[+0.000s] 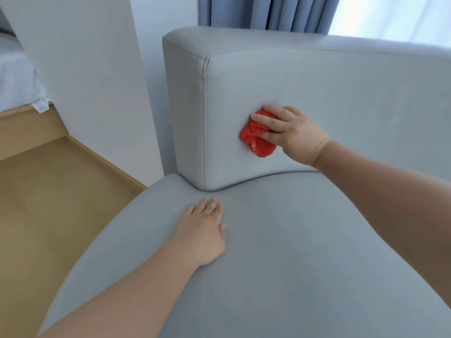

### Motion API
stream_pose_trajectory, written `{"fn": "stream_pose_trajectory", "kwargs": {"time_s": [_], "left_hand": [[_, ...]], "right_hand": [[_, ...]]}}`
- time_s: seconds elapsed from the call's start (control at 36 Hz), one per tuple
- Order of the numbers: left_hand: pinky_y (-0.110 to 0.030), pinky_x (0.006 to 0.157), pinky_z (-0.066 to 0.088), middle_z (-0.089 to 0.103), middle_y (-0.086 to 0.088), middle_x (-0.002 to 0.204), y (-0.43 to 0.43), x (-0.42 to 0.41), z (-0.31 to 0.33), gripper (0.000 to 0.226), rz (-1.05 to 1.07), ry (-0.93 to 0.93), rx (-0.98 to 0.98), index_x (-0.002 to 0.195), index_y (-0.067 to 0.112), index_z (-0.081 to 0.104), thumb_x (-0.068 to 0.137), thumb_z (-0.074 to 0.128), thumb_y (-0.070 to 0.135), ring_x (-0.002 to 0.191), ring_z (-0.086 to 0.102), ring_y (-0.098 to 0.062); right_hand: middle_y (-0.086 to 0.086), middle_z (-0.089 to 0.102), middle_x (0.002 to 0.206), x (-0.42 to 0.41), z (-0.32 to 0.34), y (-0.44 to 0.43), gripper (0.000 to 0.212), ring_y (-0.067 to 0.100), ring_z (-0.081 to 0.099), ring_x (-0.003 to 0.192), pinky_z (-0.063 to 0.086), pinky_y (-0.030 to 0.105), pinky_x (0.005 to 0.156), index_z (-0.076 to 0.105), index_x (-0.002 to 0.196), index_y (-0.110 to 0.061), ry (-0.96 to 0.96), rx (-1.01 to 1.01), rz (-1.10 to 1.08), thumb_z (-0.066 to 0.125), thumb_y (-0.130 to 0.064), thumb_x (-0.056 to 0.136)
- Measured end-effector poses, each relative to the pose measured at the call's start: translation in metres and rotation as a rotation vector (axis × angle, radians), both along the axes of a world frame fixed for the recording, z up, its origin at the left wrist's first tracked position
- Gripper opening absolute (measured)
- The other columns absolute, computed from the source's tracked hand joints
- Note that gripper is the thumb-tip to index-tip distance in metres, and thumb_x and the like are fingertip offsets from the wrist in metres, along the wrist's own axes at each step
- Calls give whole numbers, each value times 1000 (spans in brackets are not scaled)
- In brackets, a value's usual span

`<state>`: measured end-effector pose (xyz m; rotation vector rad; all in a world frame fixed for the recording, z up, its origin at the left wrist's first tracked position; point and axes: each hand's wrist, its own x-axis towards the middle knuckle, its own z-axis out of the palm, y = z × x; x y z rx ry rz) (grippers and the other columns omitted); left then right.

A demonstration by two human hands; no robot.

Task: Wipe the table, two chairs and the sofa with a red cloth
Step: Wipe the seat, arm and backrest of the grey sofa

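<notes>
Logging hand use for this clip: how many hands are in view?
2. The right hand holds the red cloth against the sofa backrest; the left hand rests flat on the seat.

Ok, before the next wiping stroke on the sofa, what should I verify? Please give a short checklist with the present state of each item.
1. Grip on the red cloth: ok, the right hand holds it, fingers over it and thumb in its folds.
2. Cloth in contact with the sofa backrest: ok, it is pressed on the front face.
3. Cloth spread flat for a wide stroke: not ok, it is bunched up.
4. Body support: ok, the left hand rests flat on the seat cushion.
5. Cloth clean or damp enough: cannot tell.
</notes>
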<state>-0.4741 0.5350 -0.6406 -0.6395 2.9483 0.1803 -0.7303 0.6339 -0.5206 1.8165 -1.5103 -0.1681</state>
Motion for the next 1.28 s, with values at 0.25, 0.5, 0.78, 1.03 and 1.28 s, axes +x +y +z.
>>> {"fn": "stream_pose_trajectory", "kwargs": {"time_s": [0.25,0.5,0.78,1.03,1.28], "left_hand": [[-54,116,-4,-1,-9,160,50,-27,-16,65,267,82,-25,153,20,5,95,18,47,146,-5,-30],[-50,117,0,6,-6,160,58,-30,-5,58,275,17,-113,153,21,8,99,15,42,147,2,-22],[-42,118,4,14,-5,159,128,-72,-2,54,244,136,-1,150,17,21,100,24,39,146,8,-19],[-38,118,1,8,1,160,134,-85,-15,81,305,186,-63,152,23,13,78,-7,50,146,4,-16],[-38,118,0,6,2,161,130,-88,-22,72,309,217,-87,152,25,11,85,2,48,147,3,-16]], "right_hand": [[19,47,143,-36,71,-5,43,52,43,126,43,62,93,62,124,-8,-15,-293,-101,43,0,85],[26,43,143,-47,45,-11,46,55,40,126,34,59,106,63,124,-7,-185,-322,20,41,3,86],[25,45,141,-52,7,-6,45,54,46,119,38,64,98,62,124,-11,-240,-332,25,40,-1,86],[18,44,141,-58,-40,-12,45,42,38,120,40,68,91,65,119,-13,-248,-341,91,44,-3,81],[10,51,139,-56,-105,1,48,36,33,123,41,65,91,72,112,-19,-86,66,136,37,-14,81]]}}
